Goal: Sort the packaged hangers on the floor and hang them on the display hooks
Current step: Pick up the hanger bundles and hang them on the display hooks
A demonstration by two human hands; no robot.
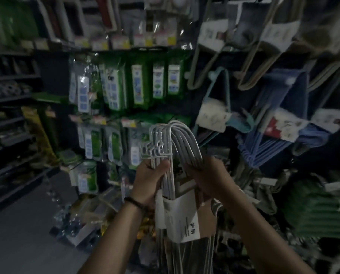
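Where the two bare forearms rise from the bottom edge, clutter lies on both sides of them: clear packets (64, 216) on the grey floor (17, 234) at the left, and a heap of green hangers (313, 212) at the right. Between the arms stands the bundle of grey-white hangers (183, 143), upright, its long wires running down out of view and its rounded bends uppermost. A white and brown paper sleeve (183, 220) with printed characters wraps the bundle just below both hands.

The left hand (150, 178), with a dark beaded bracelet (135, 203) on its wrist, grips the straight wires on the bundle's left side. Its thumb lies across the front, right under a row of small notched hooks. The right hand (206, 178) grasps the curved grey wires on the right side, fingers curled over them, the back of the hand to the camera. Both hands sit level, and the bends rise above them.

Beyond the bundle's top, green packets (137, 86) hang in rows on the display, directly behind it. Blue hangers (274, 151) hang just to the right and crowd that side, with beige hangers (252, 62) higher up. Yellow price tags (115, 44) line the rail above, and dark shelves (7, 115) run along the far left.
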